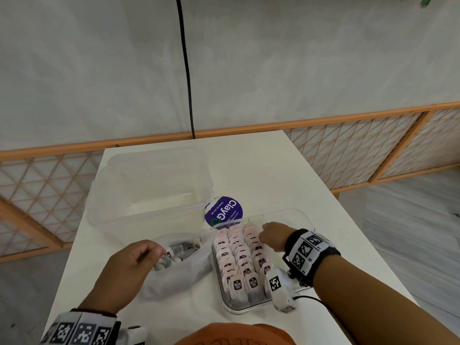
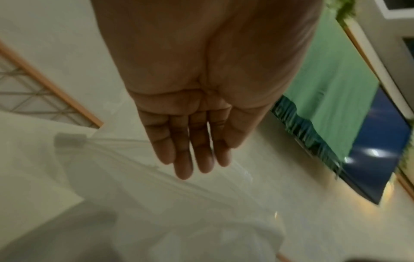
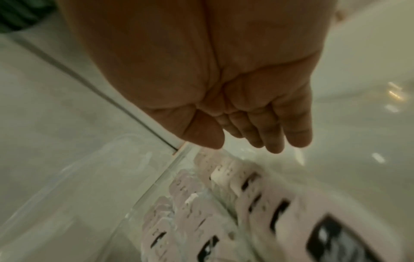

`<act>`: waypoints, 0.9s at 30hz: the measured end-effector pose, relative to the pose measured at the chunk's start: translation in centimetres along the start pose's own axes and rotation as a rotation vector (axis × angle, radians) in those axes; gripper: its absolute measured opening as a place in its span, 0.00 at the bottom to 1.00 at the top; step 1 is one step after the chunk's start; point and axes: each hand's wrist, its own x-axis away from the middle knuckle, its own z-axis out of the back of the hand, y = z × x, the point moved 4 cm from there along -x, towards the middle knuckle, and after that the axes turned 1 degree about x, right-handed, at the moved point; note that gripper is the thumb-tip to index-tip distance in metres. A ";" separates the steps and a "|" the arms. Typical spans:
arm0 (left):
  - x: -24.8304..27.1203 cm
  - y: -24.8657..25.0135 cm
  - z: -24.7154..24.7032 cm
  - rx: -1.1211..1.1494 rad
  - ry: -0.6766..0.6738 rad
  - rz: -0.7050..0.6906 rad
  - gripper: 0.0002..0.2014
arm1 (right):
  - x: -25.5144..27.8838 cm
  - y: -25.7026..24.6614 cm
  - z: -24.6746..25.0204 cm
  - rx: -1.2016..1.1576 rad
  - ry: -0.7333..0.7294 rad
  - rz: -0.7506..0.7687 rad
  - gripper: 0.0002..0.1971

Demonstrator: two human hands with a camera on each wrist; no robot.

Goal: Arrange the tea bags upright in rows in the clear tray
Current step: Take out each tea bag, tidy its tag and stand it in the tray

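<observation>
The clear tray (image 1: 300, 216) sits at the right of the white table, filled with three rows of upright pink tea bags (image 1: 236, 255). My right hand (image 1: 270, 236) hovers over the far end of the right-hand row, fingers pointing down at the bags. In the right wrist view the right hand (image 3: 246, 140) is relaxed and holds nothing above the tea bags (image 3: 224, 203). My left hand (image 1: 139, 256) hangs over a soft plastic bag (image 1: 181, 272) holding loose tea bags (image 1: 174, 252). In the left wrist view the left hand (image 2: 195, 152) has straight fingers and is empty.
A large clear storage container (image 1: 149, 190) stands behind the bag at the back left. A round purple label (image 1: 224, 211) lies between it and the tray. A black cable (image 1: 185, 70) hangs down the wall. A wooden lattice screen (image 1: 361, 150) borders the table.
</observation>
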 end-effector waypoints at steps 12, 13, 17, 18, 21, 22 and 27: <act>-1.2 -1.9 -4.2 -0.442 -0.137 0.056 0.25 | 5.1 -9.6 3.7 -0.039 0.425 0.543 0.21; -1.3 -2.1 -4.5 -0.467 -0.156 0.051 0.28 | 4.9 -9.9 3.2 0.076 0.395 0.516 0.22; -1.7 -2.2 -4.9 -0.533 -0.166 0.069 0.19 | 4.7 -10.8 2.5 0.255 0.445 0.458 0.11; -1.8 -1.9 -5.0 -0.589 -0.158 0.056 0.14 | 4.7 -10.8 2.5 0.284 0.457 0.439 0.06; -1.9 -1.3 -5.3 -0.736 -0.140 0.063 0.13 | 4.5 -10.6 2.4 0.258 0.493 0.452 0.05; -2.0 -1.5 -5.5 -0.768 -0.134 0.080 0.15 | 4.7 -10.7 2.4 0.242 0.509 0.468 0.05; -2.9 -2.0 -6.8 -0.850 -0.122 0.136 0.22 | 5.1 -10.8 2.4 0.255 0.549 0.473 0.06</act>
